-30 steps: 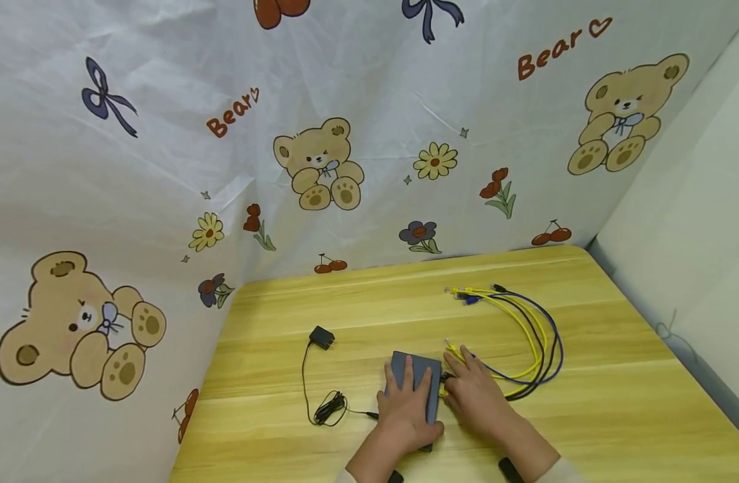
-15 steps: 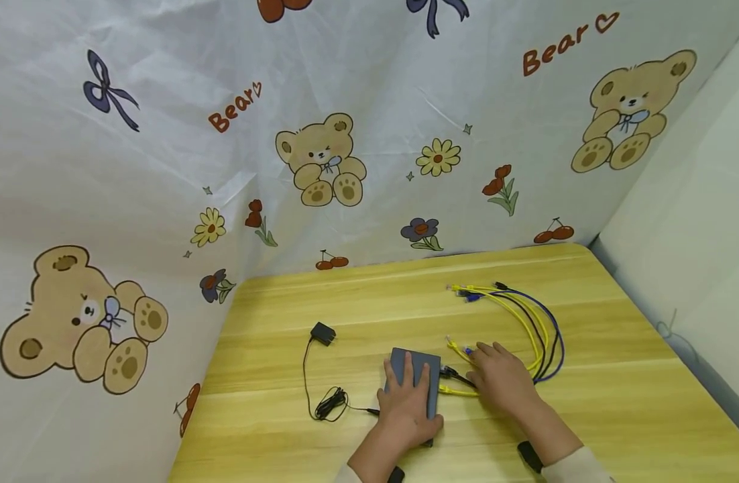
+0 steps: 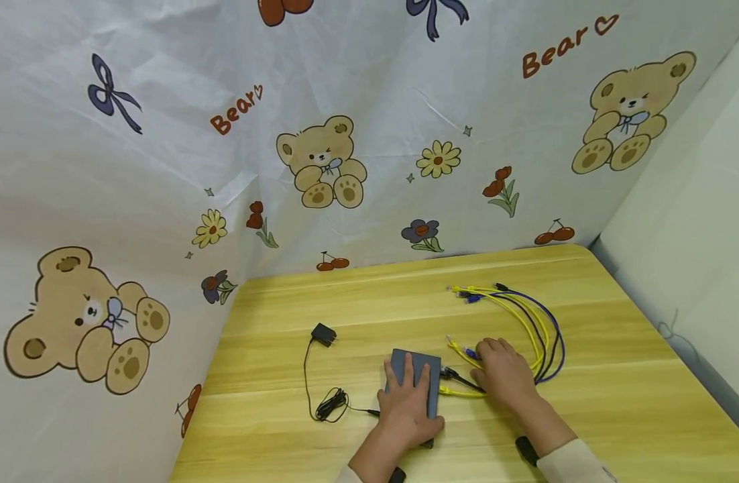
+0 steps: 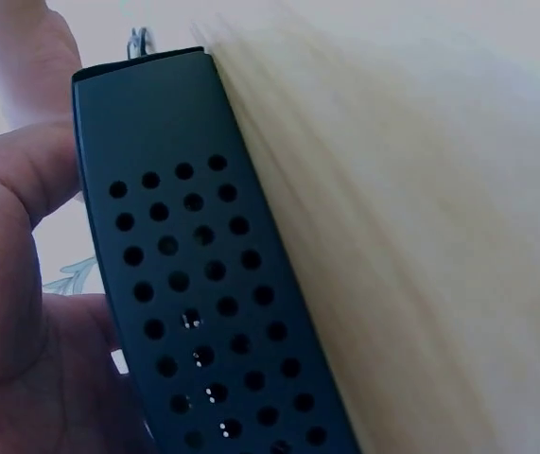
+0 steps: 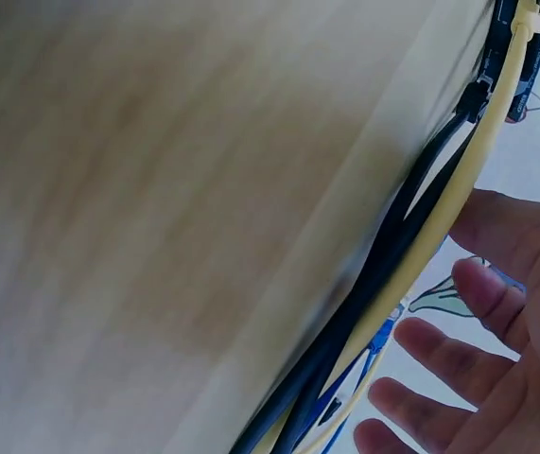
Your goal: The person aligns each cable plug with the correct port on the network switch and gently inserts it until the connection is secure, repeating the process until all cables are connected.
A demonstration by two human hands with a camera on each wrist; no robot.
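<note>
My left hand [image 3: 402,409] lies spread on top of a dark grey network switch [image 3: 418,362], thumb along its near right edge. In the left wrist view, the switch's side shows rows of round vent holes. A black Ethernet cable [image 3: 461,380] and a yellow Ethernet cable [image 3: 463,392] run from the switch's right side. Over these cables rests my right hand [image 3: 505,376], palm down; in the right wrist view its fingers are loosely bent and apart, thumb by the yellow cable. Just left of its fingertips lie a blue plug [image 3: 469,353] and a loose yellow plug [image 3: 452,344].
Several yellow, black and blue cables [image 3: 550,322] curve behind my right hand, their far ends together at the back. On the left lie a black power adapter [image 3: 324,334] and its bundled cord [image 3: 331,404], which leads to the switch. A bear-print cloth [image 3: 369,168] hangs behind the table.
My right hand has drawn back from the switch's right side toward the right, uncovering the black and yellow cables there. My left hand has stayed on the switch.
</note>
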